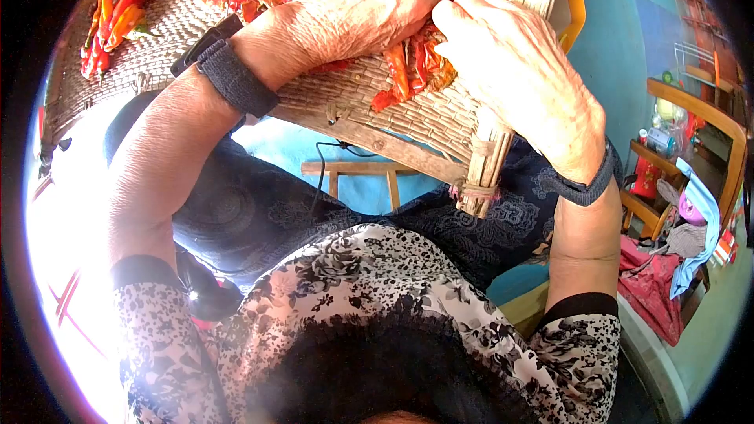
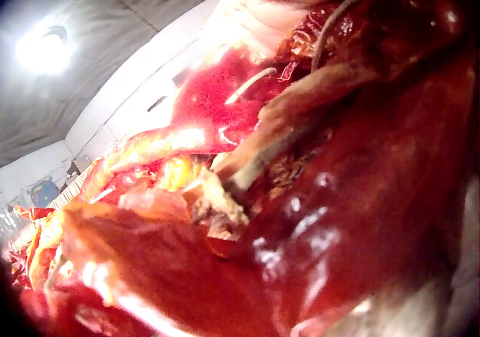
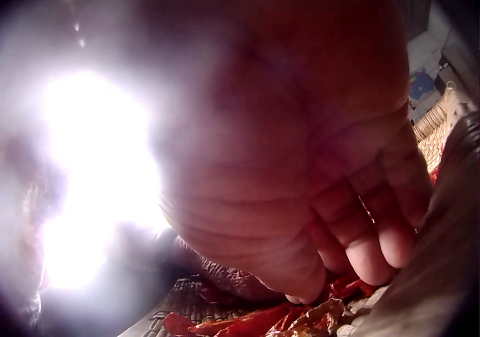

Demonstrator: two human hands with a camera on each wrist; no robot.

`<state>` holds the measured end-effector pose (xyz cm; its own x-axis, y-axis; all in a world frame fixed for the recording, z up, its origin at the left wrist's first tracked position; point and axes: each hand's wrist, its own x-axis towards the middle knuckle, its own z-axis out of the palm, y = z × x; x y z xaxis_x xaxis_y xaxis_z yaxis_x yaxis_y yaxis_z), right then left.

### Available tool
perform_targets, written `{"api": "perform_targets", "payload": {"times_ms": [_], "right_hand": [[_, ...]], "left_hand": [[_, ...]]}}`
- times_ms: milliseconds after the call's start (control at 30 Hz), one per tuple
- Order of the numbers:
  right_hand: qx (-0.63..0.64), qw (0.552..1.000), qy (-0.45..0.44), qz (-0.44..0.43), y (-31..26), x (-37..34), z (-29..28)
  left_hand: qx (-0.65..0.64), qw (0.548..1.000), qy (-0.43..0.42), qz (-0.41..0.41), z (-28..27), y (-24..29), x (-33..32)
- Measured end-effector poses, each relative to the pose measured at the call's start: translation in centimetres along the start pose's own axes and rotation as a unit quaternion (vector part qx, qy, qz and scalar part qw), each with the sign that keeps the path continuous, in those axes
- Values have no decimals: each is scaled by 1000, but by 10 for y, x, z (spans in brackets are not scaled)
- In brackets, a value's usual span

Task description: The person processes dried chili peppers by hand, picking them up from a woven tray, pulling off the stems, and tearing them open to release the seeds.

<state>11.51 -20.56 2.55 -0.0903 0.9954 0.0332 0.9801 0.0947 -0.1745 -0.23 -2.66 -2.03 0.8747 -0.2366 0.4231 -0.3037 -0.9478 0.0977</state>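
Red dried chili peppers [image 1: 420, 67] lie heaped on a woven tray [image 1: 345, 96] at the top of the head view. My left hand [image 1: 365, 12] is curled over the heap and grips some peppers, its fingertips hidden. Large, glossy red peppers [image 2: 337, 194] with pale stems fill the left wrist view under the palm. Close to its right, my right hand [image 1: 518, 71] bends down over the tray's near corner. In the right wrist view, the thumb and bent fingers [image 3: 367, 254] come together at wrinkled peppers [image 3: 247, 322], pinching among them.
A separate bunch of red and orange peppers [image 1: 126, 8] lies at the tray's left. A wooden pole [image 1: 377, 140] edges the tray, with tied sticks [image 1: 481, 169] at its corner above the person's lap. A wooden chair [image 1: 730, 133] piled with cloths stands at right.
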Motion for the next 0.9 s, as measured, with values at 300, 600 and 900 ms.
{"api": "perform_targets", "payload": {"times_ms": [300, 600, 900], "right_hand": [[-16, 999, 31, -11, -1, -2, 0], [-18, 998, 47, -32, -3, -1, -1], [-16, 998, 44, -43, 4, 0, 5]], "left_hand": [[-2, 1000, 11, -1, 0, 0, 0], [-20, 1000, 14, -6, 2, -1, 0], [-13, 1000, -5, -6, -2, 0, -1]]}}
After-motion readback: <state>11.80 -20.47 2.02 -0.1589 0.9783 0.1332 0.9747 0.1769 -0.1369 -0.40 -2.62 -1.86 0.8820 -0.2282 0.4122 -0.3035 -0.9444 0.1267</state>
